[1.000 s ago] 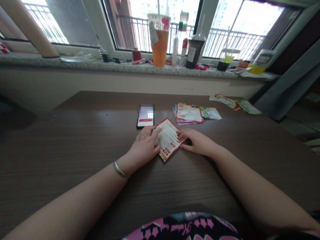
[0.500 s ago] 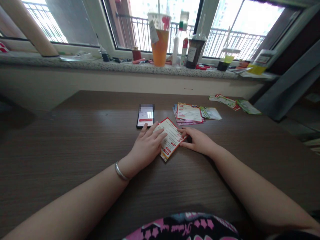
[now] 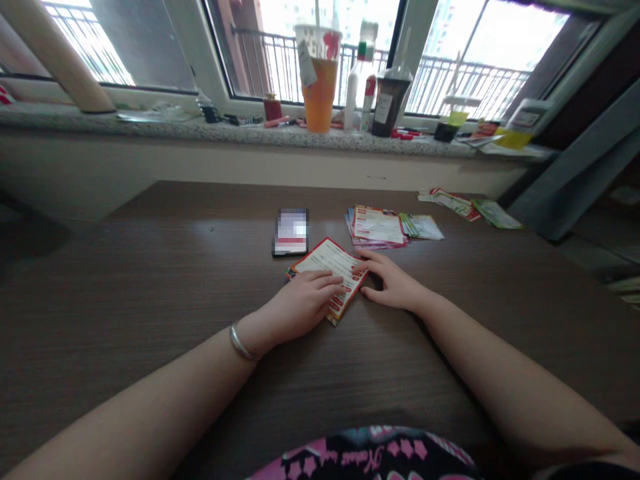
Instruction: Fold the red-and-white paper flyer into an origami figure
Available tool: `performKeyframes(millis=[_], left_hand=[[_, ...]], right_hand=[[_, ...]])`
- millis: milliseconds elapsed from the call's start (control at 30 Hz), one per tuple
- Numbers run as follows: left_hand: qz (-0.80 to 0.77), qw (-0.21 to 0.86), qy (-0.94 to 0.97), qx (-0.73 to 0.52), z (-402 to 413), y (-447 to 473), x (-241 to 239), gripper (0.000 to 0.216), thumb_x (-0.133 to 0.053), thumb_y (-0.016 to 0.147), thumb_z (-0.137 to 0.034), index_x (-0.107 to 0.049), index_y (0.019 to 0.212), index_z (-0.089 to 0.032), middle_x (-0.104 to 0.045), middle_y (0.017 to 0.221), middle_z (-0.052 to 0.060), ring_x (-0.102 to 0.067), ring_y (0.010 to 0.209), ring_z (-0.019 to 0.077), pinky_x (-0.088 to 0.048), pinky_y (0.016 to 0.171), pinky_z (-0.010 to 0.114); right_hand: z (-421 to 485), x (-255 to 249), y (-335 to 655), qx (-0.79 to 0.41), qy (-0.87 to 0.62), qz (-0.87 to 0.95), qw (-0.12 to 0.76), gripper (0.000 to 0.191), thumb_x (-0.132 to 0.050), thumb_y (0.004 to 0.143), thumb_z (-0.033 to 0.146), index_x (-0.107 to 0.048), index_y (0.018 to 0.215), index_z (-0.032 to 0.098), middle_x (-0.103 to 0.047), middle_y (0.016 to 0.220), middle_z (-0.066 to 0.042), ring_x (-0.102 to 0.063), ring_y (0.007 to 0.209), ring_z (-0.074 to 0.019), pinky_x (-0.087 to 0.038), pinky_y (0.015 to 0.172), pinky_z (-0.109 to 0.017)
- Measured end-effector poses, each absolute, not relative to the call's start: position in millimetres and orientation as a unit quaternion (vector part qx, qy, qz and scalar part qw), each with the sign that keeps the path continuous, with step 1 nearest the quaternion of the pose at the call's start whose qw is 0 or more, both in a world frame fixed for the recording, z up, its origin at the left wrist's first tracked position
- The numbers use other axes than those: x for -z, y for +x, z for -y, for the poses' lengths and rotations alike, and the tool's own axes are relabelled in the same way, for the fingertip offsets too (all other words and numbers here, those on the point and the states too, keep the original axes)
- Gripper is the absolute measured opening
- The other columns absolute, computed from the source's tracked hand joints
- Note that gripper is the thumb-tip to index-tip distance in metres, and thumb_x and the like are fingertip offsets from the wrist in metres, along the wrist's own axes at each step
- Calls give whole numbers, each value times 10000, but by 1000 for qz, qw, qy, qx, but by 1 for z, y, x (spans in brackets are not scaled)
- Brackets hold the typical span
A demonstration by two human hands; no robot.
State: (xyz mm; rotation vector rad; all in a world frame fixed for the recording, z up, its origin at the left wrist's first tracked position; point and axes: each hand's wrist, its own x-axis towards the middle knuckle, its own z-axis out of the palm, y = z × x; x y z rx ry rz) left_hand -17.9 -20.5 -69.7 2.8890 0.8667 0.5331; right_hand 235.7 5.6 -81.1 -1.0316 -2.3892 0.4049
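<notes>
Handling looks unfinished: left hand (image 3: 304, 300) loosely spread on the red-bordered white rectangular paper card (image 3: 325, 257), right hand (image 3: 391, 280) half-curled at its edge; red-and-white paper stack (image 3: 379, 225) untouched, one o'clock.

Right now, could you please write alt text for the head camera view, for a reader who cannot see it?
A person's left hand lies across a red-edged printed card on a dark table, with the right hand at the card's right edge. Beyond lie a phone and a stack of cards, and cups stand on a windowsill.
</notes>
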Motion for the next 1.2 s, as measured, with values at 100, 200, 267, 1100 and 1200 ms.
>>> performKeyframes(millis=[100, 200, 267, 1100, 1200], left_hand=[[-287, 47, 942, -170, 23, -18, 66, 310, -497, 906, -199, -600, 1198, -182, -594, 1309, 77, -517, 1230, 247, -415, 1065, 447], [-291, 57, 941, -163, 25, -17, 63, 359, -499, 906, -234, -569, 1254, -177, -576, 1333, 85, -501, 1249, 256, -407, 1074, 445], [-290, 69, 942, -157, 26, -17, 61, 390, -507, 899, -242, -551, 1281, -181, -559, 1354, 90, -478, 1275, 258, -398, 1082, 445], [-270, 88, 951, -123, 30, -19, 60, 364, -521, 908, -352, -564, 1248, -227, -476, 1431, 81, -393, 1333, 285, -309, 1111, 480], [-269, 84, 951, -128, 30, -20, 61, 360, -526, 911, -353, -564, 1247, -229, -477, 1431, 78, -400, 1325, 283, -318, 1104, 477]], right_hand=[[-6, 81, 234, -164, -371, 875, 264, 225, -635, 824, 241, -660, 1046, 222, -454, 1427, -111, -424, 1329, -242, -339, 1112, -468], [-7, 81, 231, -178, -368, 867, 286, 144, -618, 858, 291, -676, 976, 231, -487, 1386, -101, -450, 1305, -231, -350, 1105, -466], [-8, 81, 230, -187, -371, 860, 297, 128, -624, 858, 299, -681, 951, 232, -498, 1368, -97, -459, 1295, -230, -349, 1106, -466], [-14, 80, 240, -193, -352, 871, 284, 107, -638, 851, 274, -686, 936, 231, -476, 1395, -92, -439, 1310, -235, -330, 1104, -489], [-13, 76, 243, -173, -343, 884, 266, 105, -646, 830, 236, -693, 924, 240, -443, 1435, -74, -415, 1329, -245, -314, 1111, -495]])
